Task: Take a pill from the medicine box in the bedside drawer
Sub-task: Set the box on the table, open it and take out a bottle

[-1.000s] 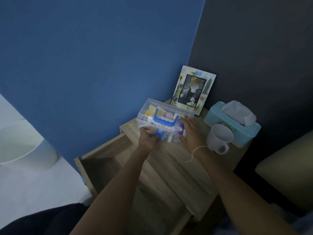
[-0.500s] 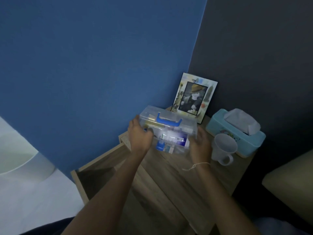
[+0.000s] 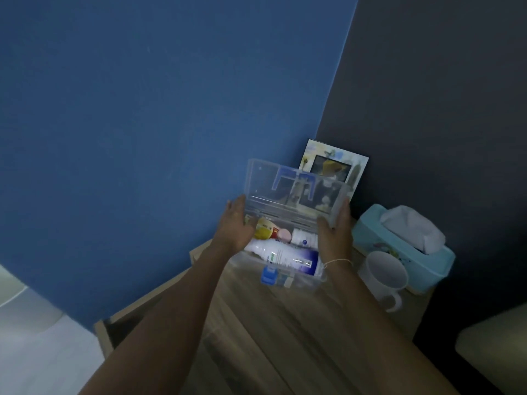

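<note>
A clear plastic medicine box [image 3: 296, 280] with a blue latch sits on the wooden bedside table [image 3: 285, 337]. Its clear lid [image 3: 293, 192], with a blue handle, stands raised and upright. My left hand [image 3: 235, 226] grips the lid's left end and my right hand [image 3: 335, 226] grips its right end. Inside the box lie a white and blue bottle [image 3: 285, 256], a yellow packet [image 3: 263, 229], a pink item and a small white container. The open drawer [image 3: 114, 332] juts out at the lower left, partly hidden by my left arm.
A picture frame [image 3: 333, 163] leans against the dark wall behind the lid. A teal tissue box [image 3: 399, 252] and a white mug [image 3: 383, 276] stand to the right of the box. Blue wall on the left; a pale cushion at the lower right.
The box's lid has swung from closed to upright. Both hands moved from the box's front to the ends of the lid. The camera has moved closer.
</note>
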